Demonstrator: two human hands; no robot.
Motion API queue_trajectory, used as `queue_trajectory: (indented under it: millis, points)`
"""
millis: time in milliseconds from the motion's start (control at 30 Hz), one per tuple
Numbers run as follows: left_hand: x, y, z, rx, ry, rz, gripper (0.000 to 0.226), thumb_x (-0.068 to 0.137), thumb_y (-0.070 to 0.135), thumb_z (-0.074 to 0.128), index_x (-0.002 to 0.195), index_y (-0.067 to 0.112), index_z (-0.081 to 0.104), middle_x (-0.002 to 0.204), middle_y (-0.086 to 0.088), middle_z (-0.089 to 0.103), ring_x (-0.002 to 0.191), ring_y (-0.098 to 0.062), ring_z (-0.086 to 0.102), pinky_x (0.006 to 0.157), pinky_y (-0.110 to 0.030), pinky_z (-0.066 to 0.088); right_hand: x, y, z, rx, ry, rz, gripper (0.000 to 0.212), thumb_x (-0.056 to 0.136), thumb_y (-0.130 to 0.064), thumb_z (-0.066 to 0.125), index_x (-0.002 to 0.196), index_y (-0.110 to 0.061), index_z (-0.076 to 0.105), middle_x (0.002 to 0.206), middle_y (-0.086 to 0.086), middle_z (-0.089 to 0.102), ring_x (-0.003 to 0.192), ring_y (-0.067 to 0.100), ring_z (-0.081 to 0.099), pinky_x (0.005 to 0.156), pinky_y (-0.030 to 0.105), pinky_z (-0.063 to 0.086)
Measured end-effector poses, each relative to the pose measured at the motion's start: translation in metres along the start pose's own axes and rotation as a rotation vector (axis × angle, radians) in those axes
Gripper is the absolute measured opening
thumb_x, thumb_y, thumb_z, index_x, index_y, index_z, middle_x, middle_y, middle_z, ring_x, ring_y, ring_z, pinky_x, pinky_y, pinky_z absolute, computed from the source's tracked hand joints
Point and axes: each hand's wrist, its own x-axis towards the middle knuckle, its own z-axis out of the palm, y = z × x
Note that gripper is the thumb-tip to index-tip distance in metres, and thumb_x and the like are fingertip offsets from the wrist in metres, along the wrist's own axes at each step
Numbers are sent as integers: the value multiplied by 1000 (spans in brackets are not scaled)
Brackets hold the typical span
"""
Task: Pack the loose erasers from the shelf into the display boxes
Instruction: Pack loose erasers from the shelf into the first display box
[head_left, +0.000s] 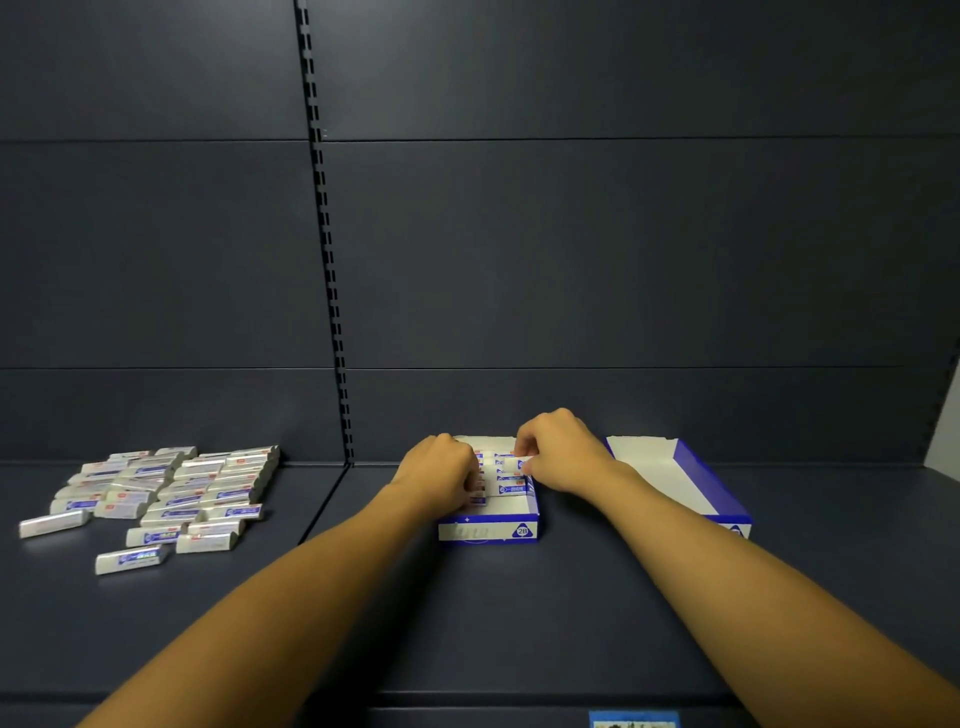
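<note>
A blue and white display box sits in the middle of the dark shelf, with several wrapped erasers stacked inside. Both hands are over it. My left hand rests curled on the erasers at the box's left side. My right hand pinches an eraser at the back right of the box. A second display box, showing a white inside with nothing in it, stands just to the right. Several loose wrapped erasers lie in a pile far to the left.
The dark shelf surface stretches in front of the boxes to its front edge. A slotted upright runs up the dark back panel. A small price label sits on the shelf's front edge.
</note>
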Motion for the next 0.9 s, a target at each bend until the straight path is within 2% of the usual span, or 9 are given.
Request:
queue_trajectory:
  millis: [100,267,367,500,633,767,900]
  points:
    - [1,2,2,30,-11,0,19,91,25,70,105,12,72,108,-9,70,93,-24,65,84,-36,57,2,-4,1,9,-4,7,18,86,-20,76,104,-21,73,108,0,71,91,14,64,75,30,58]
    - [6,4,4,77,-31,-5,24,91,21,70,113,10,69,113,-13,67,96,-28,65,86,-39,58,2,-11,4,-11,-11,-16,18,84,-18,76,102,-21,74,103,0,71,86,15,65,69,26,55]
    - [7,5,3,110,-30,6,26,91,22,70,114,9,68,113,-13,67,96,-28,65,87,-38,57,1,-15,6,-51,-36,-34,19,84,-18,74,103,-21,74,102,0,70,88,17,67,73,31,59]
    - [6,-5,2,10,-39,-4,26,91,19,71,115,8,70,112,-10,69,95,-25,67,87,-36,58,3,-21,8,-142,-72,-56,18,83,-19,72,101,-22,73,103,1,69,90,21,67,76,35,59]
    - [3,-28,-9,-178,73,-85,28,90,5,62,115,13,73,117,-6,70,103,-23,66,89,-36,58,5,-26,13,-222,-102,-95,16,85,-22,72,100,-20,72,103,2,68,87,19,66,77,35,59]
    - [-9,-56,-14,-164,153,-184,36,88,6,57,120,18,68,121,-5,66,106,-25,64,87,-36,56,5,-30,18,-274,-131,-102,18,87,-25,73,102,-16,72,103,4,68,87,19,65,79,34,59]
    - [-20,-76,-7,-144,136,-263,42,87,10,54,126,21,65,127,-5,62,112,-28,61,84,-36,52,4,-33,23,-322,-135,-103,16,88,-19,70,103,-14,69,108,5,63,90,21,64,78,33,57]
